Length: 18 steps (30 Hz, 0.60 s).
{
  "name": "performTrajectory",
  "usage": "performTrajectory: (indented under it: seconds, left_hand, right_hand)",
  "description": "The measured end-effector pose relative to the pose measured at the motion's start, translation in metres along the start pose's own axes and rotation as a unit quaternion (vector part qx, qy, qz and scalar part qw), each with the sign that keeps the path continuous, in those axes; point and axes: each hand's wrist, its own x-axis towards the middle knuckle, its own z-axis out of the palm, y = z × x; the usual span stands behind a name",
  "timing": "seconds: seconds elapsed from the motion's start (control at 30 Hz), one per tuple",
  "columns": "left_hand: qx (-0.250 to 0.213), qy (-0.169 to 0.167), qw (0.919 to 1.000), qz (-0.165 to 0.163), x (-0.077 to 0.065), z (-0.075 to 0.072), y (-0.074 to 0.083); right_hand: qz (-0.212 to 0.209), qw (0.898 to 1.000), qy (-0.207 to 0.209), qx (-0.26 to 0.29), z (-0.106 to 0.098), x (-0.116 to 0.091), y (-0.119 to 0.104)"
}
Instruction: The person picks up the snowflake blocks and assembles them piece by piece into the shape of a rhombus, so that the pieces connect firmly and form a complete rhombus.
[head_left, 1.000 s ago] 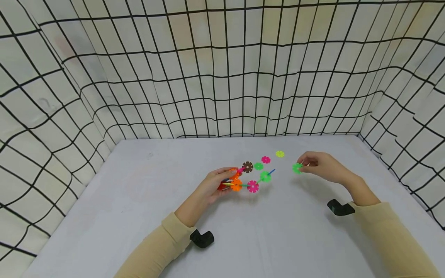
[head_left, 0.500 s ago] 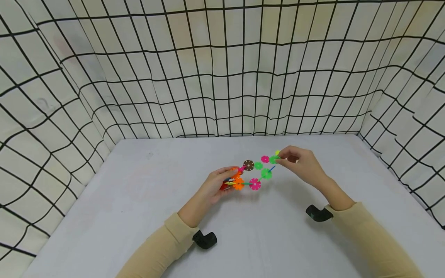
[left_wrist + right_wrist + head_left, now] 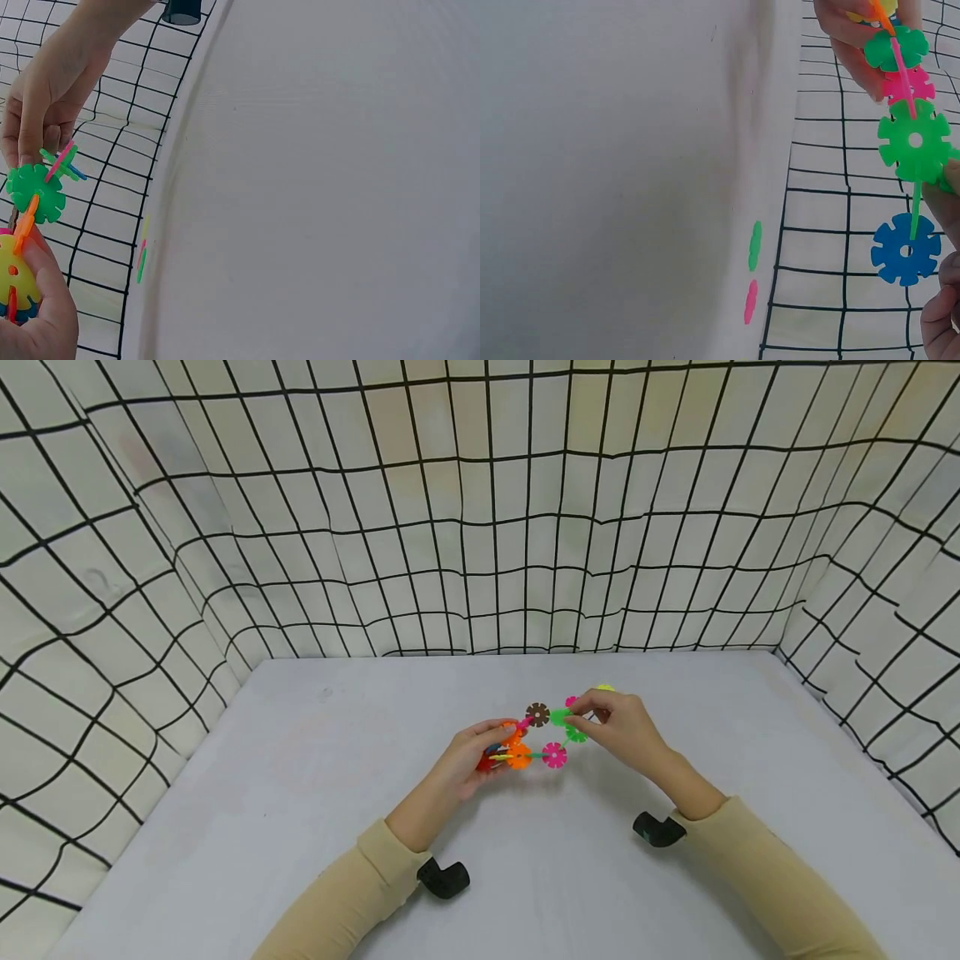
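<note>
Flower-shaped notched plastic discs are linked into a curved chain. My left hand (image 3: 468, 758) grips its left end, where a yellow disc (image 3: 16, 274) shows in the left wrist view. Along the chain come an orange disc (image 3: 518, 756), a pink disc (image 3: 554, 755), a green disc (image 3: 915, 140) and a blue disc (image 3: 906, 250). A brown disc (image 3: 537, 714) ends the other arm of the chain. My right hand (image 3: 618, 722) pinches another green disc (image 3: 950, 174) between thumb and fingers, close to the chain's right side. Whether it touches the chain I cannot tell.
Behind the chain, a loose pink disc (image 3: 751, 302), a loose green disc (image 3: 755, 246) and a yellow one (image 3: 605, 687) lie on the white tabletop (image 3: 300, 793). White walls with a black grid net (image 3: 510, 543) enclose the back and sides. A black wrist mount (image 3: 444, 878) sits at my left cuff.
My right hand has carried the green disc leftward from the right side to the chain. My left hand keeps its grip and has shifted slightly right with the chain.
</note>
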Motion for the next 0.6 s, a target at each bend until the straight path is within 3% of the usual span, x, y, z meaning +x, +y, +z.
performTrajectory:
  seconds: [0.37,0.6]
  left_hand:
    - [0.037,-0.049,0.9978,0.023,-0.0009,-0.0017,0.0013]
    - [0.060,-0.094,0.9934,0.026,-0.0027,-0.0014,0.0064]
  right_hand:
    - [-0.011,1.000,0.006,-0.019,0.0078,0.0014,0.0009]
    - [-0.042,0.999,0.012,-0.033,0.0088,0.0038,-0.0019]
